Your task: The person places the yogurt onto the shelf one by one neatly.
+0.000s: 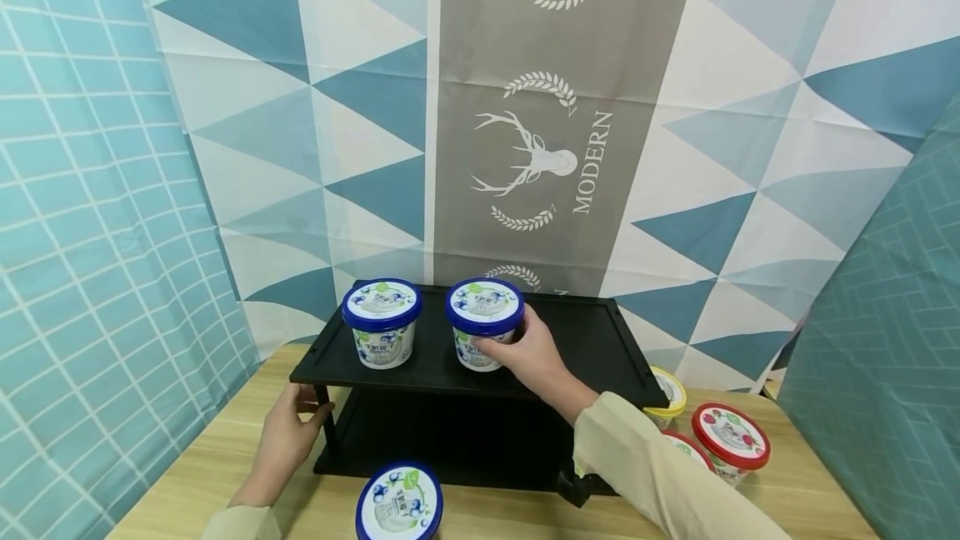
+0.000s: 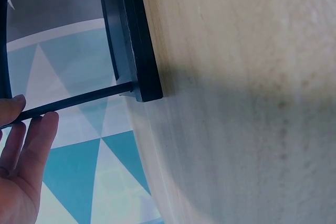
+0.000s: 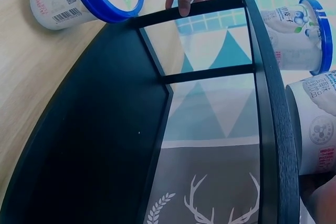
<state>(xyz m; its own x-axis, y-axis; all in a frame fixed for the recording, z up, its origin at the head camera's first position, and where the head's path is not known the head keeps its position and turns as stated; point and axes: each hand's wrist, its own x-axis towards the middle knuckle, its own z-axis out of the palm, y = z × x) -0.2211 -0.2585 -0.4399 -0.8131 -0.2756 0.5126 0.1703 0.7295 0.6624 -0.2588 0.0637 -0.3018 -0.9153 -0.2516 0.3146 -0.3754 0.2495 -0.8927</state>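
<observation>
A black two-tier shelf rack (image 1: 577, 340) stands on the wooden table. My right hand (image 1: 536, 357) grips a blue-lidded tub (image 1: 483, 311) with blueberry pictures, upright at the middle of the upper tier. Its base meets the board or is very close; I cannot tell which. Left of it on that tier stands a matching second tub (image 1: 382, 319). At the rack's left end, my left hand (image 1: 285, 436) holds the thin front post (image 2: 79, 99) between thumb and fingers. A third blue-lidded tub (image 1: 400, 507) stands on the table before the rack.
Red-lidded tubs (image 1: 731, 436) and a yellow-lidded tub (image 1: 667, 394) stand on the table (image 1: 802, 490) right of the rack, partly behind my right sleeve. The lower tier (image 1: 450, 432) lies under the upper board. Patterned cloth (image 1: 360, 132) hangs behind.
</observation>
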